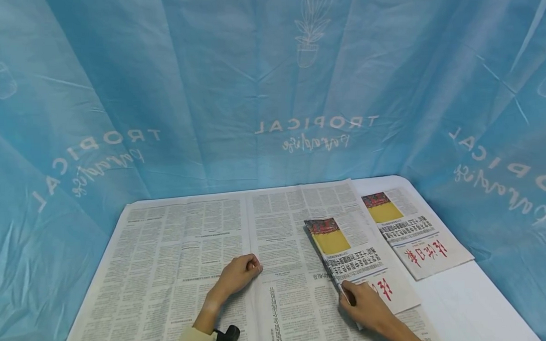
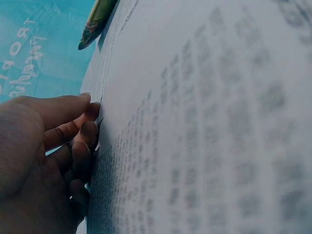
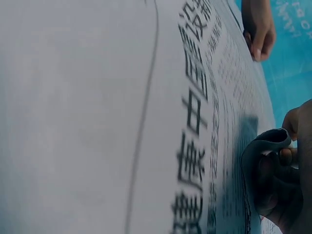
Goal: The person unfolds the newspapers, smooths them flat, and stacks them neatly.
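We've got the right hand point(image 1: 369, 307) pinching the left edge of the folded newspaper point(image 1: 362, 265) over the spread sheets point(image 1: 203, 238) — edge lifted, not flat yet. Left hand point(image 1: 238, 273) loosely curled, holding nothing. Second folded paper point(image 1: 415, 236) already flat at right.

- A folded, rectangular newspaper point(image 1: 355, 260) of thin off-white paper lies aslant, its far end pointing leftward. A red and dark picture fills the far corner, with a yellow block below, then bold black headlines, a thin blue line and large red characters, partly covered.
- Its left long edge is raised, casting a shadow; the right hand point(image 1: 368, 305) grips this side near the closer end, where the paper bends into a curl.
- Beneath it, a large greyish-white newspaper sheet point(image 1: 203, 235), columned with small dark print, lies spread open, with a lengthwise central crease. The left hand point(image 1: 237, 273) rests beside that crease.
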The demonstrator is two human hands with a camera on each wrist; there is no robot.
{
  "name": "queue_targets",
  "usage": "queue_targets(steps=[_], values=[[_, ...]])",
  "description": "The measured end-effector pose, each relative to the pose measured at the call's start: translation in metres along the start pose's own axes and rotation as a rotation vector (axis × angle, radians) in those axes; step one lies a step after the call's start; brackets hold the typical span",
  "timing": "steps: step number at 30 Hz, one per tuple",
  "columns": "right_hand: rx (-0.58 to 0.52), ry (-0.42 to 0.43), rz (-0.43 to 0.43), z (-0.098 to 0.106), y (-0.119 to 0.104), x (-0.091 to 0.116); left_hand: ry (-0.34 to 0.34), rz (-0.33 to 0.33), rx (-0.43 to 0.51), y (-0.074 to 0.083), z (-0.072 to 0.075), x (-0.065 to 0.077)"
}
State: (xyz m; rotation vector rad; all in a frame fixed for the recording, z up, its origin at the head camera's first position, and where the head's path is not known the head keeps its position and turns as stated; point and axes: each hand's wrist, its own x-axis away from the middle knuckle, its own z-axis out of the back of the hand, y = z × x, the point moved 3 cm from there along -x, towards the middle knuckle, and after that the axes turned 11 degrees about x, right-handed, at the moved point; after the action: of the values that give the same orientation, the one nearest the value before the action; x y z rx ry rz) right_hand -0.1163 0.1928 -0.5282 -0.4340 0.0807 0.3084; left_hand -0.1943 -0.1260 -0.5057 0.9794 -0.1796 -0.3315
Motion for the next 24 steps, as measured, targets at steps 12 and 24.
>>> queue_targets(steps=[12, 24], values=[[-0.010, -0.027, 0.052, -0.008, -0.027, 0.001, 0.013, 0.003, -0.014, 0.000, 0.000, 0.000], [-0.012, -0.055, 0.120, -0.019, -0.049, -0.008, 0.019, 0.005, -0.052, 0.003, 0.000, 0.000]])
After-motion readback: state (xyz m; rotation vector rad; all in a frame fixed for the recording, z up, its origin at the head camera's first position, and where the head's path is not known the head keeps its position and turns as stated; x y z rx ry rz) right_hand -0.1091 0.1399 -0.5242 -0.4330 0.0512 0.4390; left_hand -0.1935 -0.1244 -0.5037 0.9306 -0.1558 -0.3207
